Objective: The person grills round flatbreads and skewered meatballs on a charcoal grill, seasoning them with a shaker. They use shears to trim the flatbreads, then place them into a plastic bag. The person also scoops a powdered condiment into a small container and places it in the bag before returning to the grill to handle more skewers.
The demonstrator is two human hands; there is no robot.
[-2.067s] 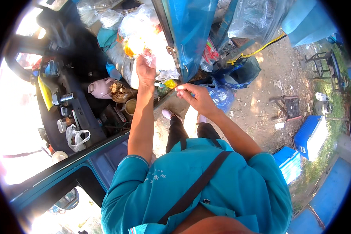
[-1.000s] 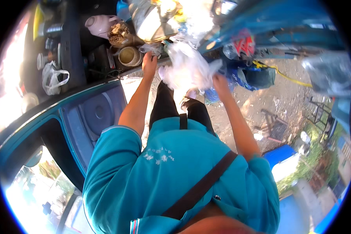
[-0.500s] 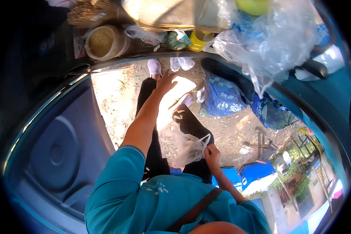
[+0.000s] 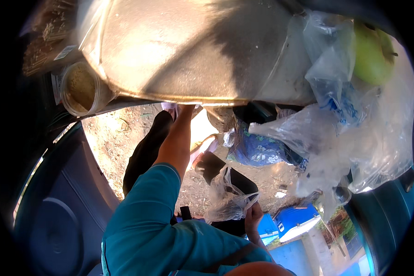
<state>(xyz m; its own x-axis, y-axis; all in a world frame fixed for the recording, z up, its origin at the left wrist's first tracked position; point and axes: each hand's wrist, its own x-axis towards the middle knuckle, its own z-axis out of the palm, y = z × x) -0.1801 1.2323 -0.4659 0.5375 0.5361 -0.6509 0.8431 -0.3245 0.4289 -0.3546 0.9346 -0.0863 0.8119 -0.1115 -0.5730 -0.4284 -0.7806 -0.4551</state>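
My right hand point(image 4: 254, 217) is closed around the gathered edge of a thin clear plastic bag point(image 4: 232, 202), which hangs over my right leg. My left forearm point(image 4: 178, 135) reaches forward and passes under the front edge of a tan, flat-topped surface point(image 4: 184, 55). That edge hides my left hand, so its fingers and anything in them do not show. A sunlit pale patch lies beside the forearm, near a light purple shoe point(image 4: 210, 145). Just right of it, a blue patterned bag point(image 4: 262, 149) rests on the ground.
A tub of beige grainy stuff point(image 4: 80, 88) and brown stick bundles point(image 4: 50, 37) stand at far left. Clear plastic bags point(image 4: 372, 138) and a green fruit point(image 4: 375, 57) are at right. A dark vehicle door point(image 4: 55, 216) hangs at left; blue boxes point(image 4: 294, 221) stand behind right.
My view has moved forward, so the tan surface looms larger. My left hand has gone from sight beneath its edge. My right hand keeps its hold on the plastic bag.
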